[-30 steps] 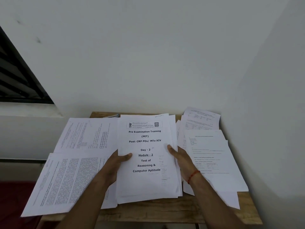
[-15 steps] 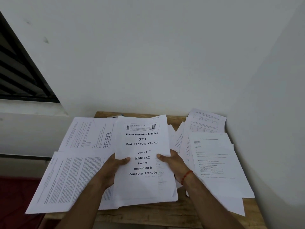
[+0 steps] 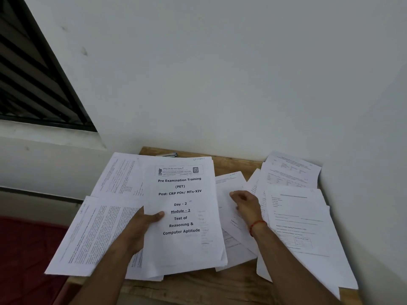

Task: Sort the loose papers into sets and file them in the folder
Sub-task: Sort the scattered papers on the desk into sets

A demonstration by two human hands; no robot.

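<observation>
Left hand (image 3: 141,227) grips PET booklet (image 3: 182,249), thumb on cover. Right hand (image 3: 244,205) at booklet's 3 o'clock, touches loose sheet (image 3: 229,186); fingers bent, grip unclear.

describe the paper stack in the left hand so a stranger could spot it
On the small wooden table in the corner of the white wall, look to the middle of the loose sheets. There the left hand grips a white paper stack by its left edge; only its top page is a cover with bold titles starting "Pre Examination Training", not dense small print.
</observation>
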